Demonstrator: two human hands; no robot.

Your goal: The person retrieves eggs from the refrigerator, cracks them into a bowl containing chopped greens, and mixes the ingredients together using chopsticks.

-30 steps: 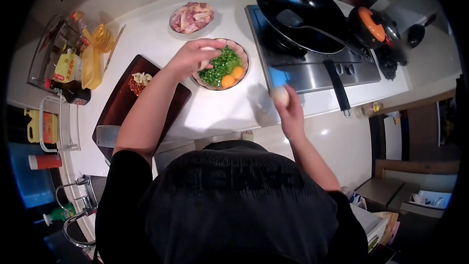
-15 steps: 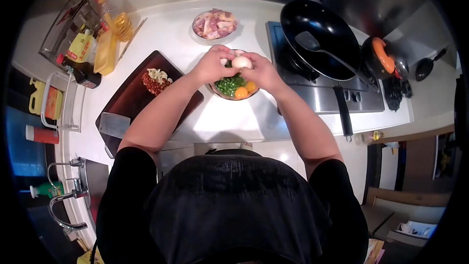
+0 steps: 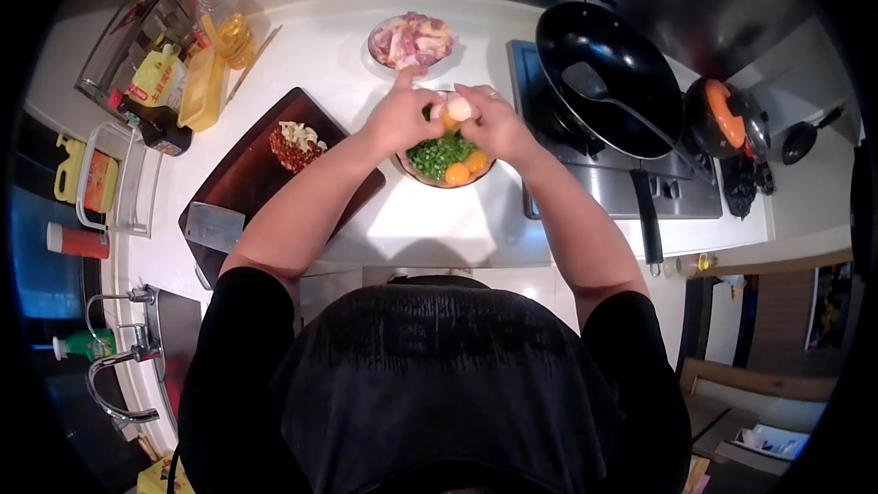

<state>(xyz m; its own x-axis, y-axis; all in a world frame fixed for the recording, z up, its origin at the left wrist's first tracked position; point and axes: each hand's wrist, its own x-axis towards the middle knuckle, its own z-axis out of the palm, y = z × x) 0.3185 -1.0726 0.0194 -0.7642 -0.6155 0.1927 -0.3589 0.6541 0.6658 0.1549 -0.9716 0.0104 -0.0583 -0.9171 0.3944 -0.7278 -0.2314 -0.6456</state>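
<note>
Pale eggshell [image 3: 460,109] sits in the head view directly between the person's two hands, over the far part of the bowl [image 3: 446,187], with yellow egg [image 3: 449,122] showing just beneath it, toward the left hand. Both hands are grasping: the left hand [image 3: 400,123] pinches in from one side with bent fingers, the right hand [image 3: 498,130] from the other, so neither is clearly nearer, though the larger visible piece of shell lies against the right fingertips. The fingers cover much of the shell, and which way its long axis runs cannot be told.

Below the fingers, chopped greens [image 3: 433,158] lie in the bowl, more under the left hand's side. Two egg yolks [image 3: 456,174] rest beside them, at the bowl's near side and toward the right hand. That puts the held egg above and beyond the yolks, farther from the person's body, and inside the line of the rim rather than past it.

Beyond the hands stands a dish of raw meat [image 3: 412,40]. Outward of the left forearm lies a dark cutting board [image 3: 245,185] bearing a cleaver [image 3: 216,226]; outward of the right hand, a black wok [image 3: 631,114] rests on the stove [image 3: 594,190], well apart from the shell.
</note>
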